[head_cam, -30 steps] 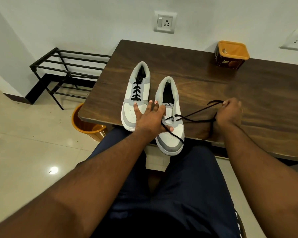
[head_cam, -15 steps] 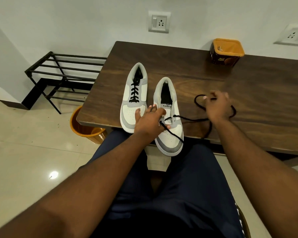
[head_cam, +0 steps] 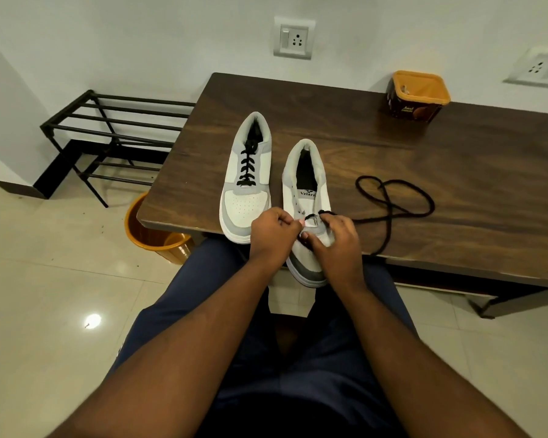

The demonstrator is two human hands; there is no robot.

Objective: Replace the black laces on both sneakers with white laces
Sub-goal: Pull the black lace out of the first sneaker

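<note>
Right hand (head_cam: pixel 337 240) and left hand (head_cam: pixel 274 233) hide right sneaker (head_cam: pixel 307 197) lowest eyelets; worktop (head_cam: pixel 456 172) right end cut off; tub (head_cam: pixel 416 96) contents unclear.

The person wears dark navy blue trousers (head_cam: pixel 298 358) of smooth cloth, which cover both thighs. Both forearms are bare with no sleeves in view. The left hand (head_cam: pixel 274 233) and the right hand (head_cam: pixel 337 238) carry no rings, watch or gloves.
</note>
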